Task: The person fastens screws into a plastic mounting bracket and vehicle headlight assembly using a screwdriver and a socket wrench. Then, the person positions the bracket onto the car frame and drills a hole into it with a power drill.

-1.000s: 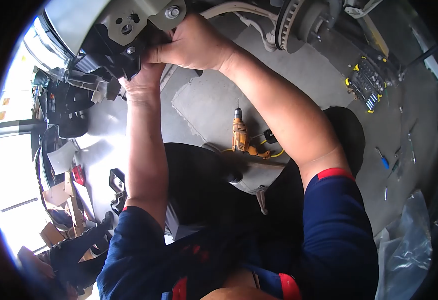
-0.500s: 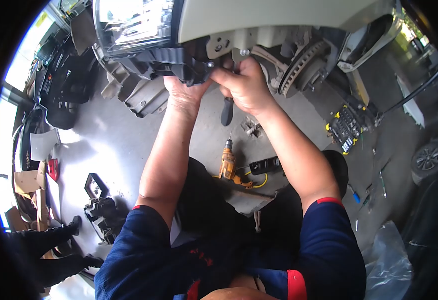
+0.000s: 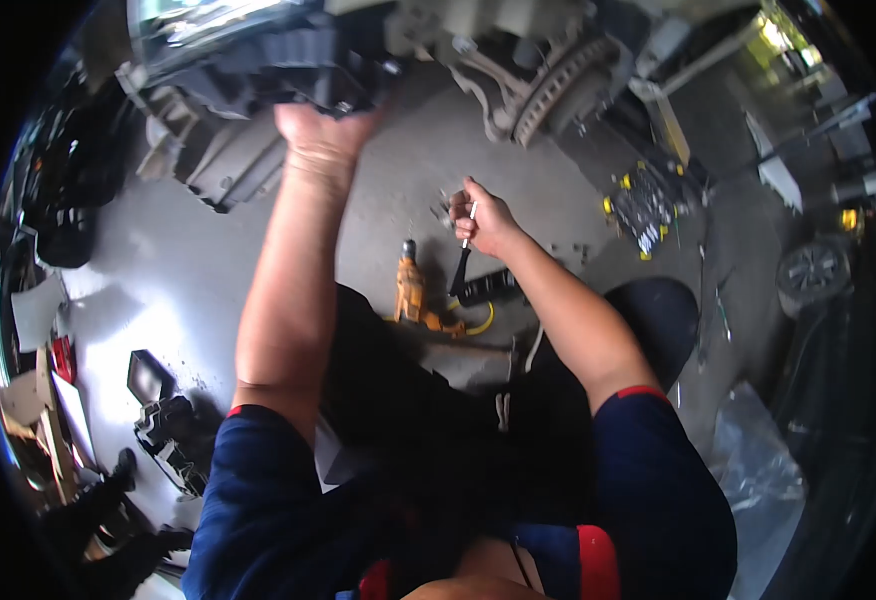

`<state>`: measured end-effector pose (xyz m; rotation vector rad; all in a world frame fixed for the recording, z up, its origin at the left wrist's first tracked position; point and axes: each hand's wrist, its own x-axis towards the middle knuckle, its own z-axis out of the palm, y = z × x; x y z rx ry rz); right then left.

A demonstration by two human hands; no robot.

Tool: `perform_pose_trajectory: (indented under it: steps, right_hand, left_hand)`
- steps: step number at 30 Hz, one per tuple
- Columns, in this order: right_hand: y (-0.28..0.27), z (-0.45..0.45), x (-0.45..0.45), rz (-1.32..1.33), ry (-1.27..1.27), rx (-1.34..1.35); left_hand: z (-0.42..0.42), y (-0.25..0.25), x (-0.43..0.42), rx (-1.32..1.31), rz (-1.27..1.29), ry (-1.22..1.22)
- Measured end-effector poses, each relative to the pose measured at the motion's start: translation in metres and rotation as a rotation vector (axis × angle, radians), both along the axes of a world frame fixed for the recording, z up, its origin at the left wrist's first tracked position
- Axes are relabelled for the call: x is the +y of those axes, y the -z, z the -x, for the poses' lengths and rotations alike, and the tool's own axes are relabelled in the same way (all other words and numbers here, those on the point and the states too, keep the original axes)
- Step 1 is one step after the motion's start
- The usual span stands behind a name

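Observation:
Under the headlight (image 3: 228,25), my left hand (image 3: 323,128) reaches up against a black plastic bracket (image 3: 268,70); the bracket hides its fingers. My right hand (image 3: 486,220) is below the car's front, out over the floor. Its fingers are closed around the thin metal shaft of a screwdriver (image 3: 461,270), whose black handle points down toward my lap. The tool's other end is not clear. On the floor just left of that hand lies a yellow drill (image 3: 411,288), with a black case (image 3: 488,287) beside it.
A brake disc (image 3: 563,95) hangs at the upper right. Near it, a tool set (image 3: 643,210) with yellow corners lies on the floor. Farther right is a wheel (image 3: 814,272). Black car parts (image 3: 176,440) and another person's legs (image 3: 88,510) are at the lower left.
My right hand has come down and away from the bracket, bringing the screwdriver with it. My left hand stays up at the bracket. The whole view has shifted.

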<state>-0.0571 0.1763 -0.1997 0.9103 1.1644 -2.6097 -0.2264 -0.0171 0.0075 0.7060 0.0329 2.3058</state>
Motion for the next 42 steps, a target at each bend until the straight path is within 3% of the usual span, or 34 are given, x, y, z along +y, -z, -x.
perform_pose_trajectory:
  steps: [3, 6, 11, 14, 16, 18, 20, 23, 25, 26, 29, 32, 35, 39, 40, 42]
  right_hand:
    - [0.108, -0.059, -0.008, -0.137, 0.200, -0.392]
    - [0.215, -0.136, -0.020, -0.201, 0.137, -0.582]
    - [0.249, -0.218, -0.019, -0.032, 0.107, -0.799]
    - [0.279, -0.238, 0.002, -0.203, 0.219, -0.843]
    - [0.303, -0.240, 0.014, -0.283, 0.241, -0.863]
    - [0.325, -0.244, 0.015, -0.343, 0.096, -0.896]
    - [0.347, -0.249, 0.012, -0.467, -0.123, -0.898]
    - [0.395, -0.251, 0.010, -1.065, -0.795, -0.654]
    - [0.423, -0.249, 0.007, -1.270, -0.890, -0.606]
    - [0.434, -0.249, 0.007, -1.194, -0.796, -0.670]
    - [0.421, -0.230, 0.016, -0.941, -0.513, -0.847]
    - [0.281, -0.201, 0.023, -1.034, -0.239, -0.949]
    - [0.266, -0.184, 0.032, -1.109, -0.204, -0.973]
    - [0.276, -0.164, 0.038, -0.936, -0.034, -0.994]
    - [0.322, -0.169, 0.036, -0.991, 0.071, -0.911]
    - [0.248, -0.151, 0.049, -0.669, 0.085, -0.887]
  left_hand:
    - [0.010, 0.016, -0.006, -0.101, -0.081, 0.240]
    - [0.016, 0.014, -0.011, -0.176, -0.094, 0.300]
    - [0.012, -0.007, -0.002, -0.341, -0.069, 0.305]
    - [-0.013, -0.016, 0.014, -0.236, -0.056, 0.362]
    - [-0.002, -0.012, 0.005, -0.285, 0.022, 0.243]
    - [0.005, -0.010, 0.002, -0.240, 0.082, 0.207]
    - [0.014, -0.021, 0.000, -0.372, 0.194, 0.095]
    - [0.022, -0.024, -0.002, -0.347, 0.231, 0.058]
    - [0.018, -0.025, -0.001, -0.396, 0.227, 0.050]
    - [0.016, -0.026, 0.000, -0.408, 0.224, 0.055]
    - [0.004, -0.026, 0.011, -0.385, 0.208, 0.111]
    - [-0.002, -0.026, 0.014, -0.428, 0.187, 0.131]
    - [-0.002, -0.025, 0.012, -0.460, 0.170, 0.140]
    - [0.010, -0.021, 0.003, -0.483, 0.209, 0.074]
    - [0.026, -0.014, -0.015, -0.533, 0.231, -0.014]
    - [0.065, 0.025, -0.052, -0.741, -0.036, 0.219]
